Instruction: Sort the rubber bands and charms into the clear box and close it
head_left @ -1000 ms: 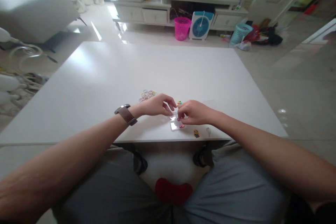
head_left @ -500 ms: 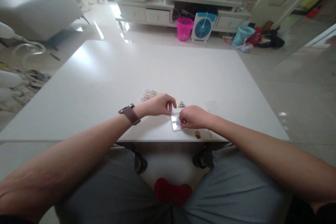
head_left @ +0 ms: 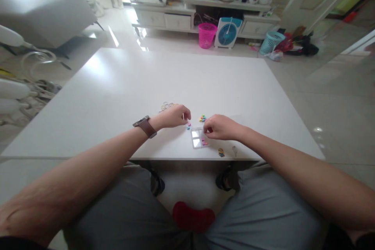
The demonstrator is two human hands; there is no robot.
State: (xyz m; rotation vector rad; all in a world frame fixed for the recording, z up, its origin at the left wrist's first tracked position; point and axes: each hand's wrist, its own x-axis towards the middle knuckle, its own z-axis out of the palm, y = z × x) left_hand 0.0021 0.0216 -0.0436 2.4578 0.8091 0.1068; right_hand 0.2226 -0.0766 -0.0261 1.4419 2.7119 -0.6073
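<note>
A clear plastic box with compartments (head_left: 197,143) lies near the table's front edge. Pink and orange small pieces (head_left: 204,141) are in its lower right compartment. My right hand (head_left: 221,127) is over the box's upper right part, fingers pinched together; whatever is between them is hidden. To the box's upper left is my left hand (head_left: 177,116), wearing a watch (head_left: 145,126), its fingers curled downward with their contents hidden. Just below its fingertips lie small pink and blue pieces (head_left: 188,126). A little pile of multicoloured pieces (head_left: 202,118) sits between the hands, beyond the box.
Several thin rings (head_left: 166,106) lie behind my left hand. A yellow cartoon figure piece (head_left: 221,152) and a small clear item (head_left: 234,150) are by the front edge of the white table (head_left: 131,82). A pink basket (head_left: 207,35) and a fan (head_left: 227,33) stand beyond.
My right hand has risen from the lower right compartment to the box's upper right, uncovering the pieces inside. My left hand has shifted slightly left off the box, and pink and blue pieces now show beneath it.
</note>
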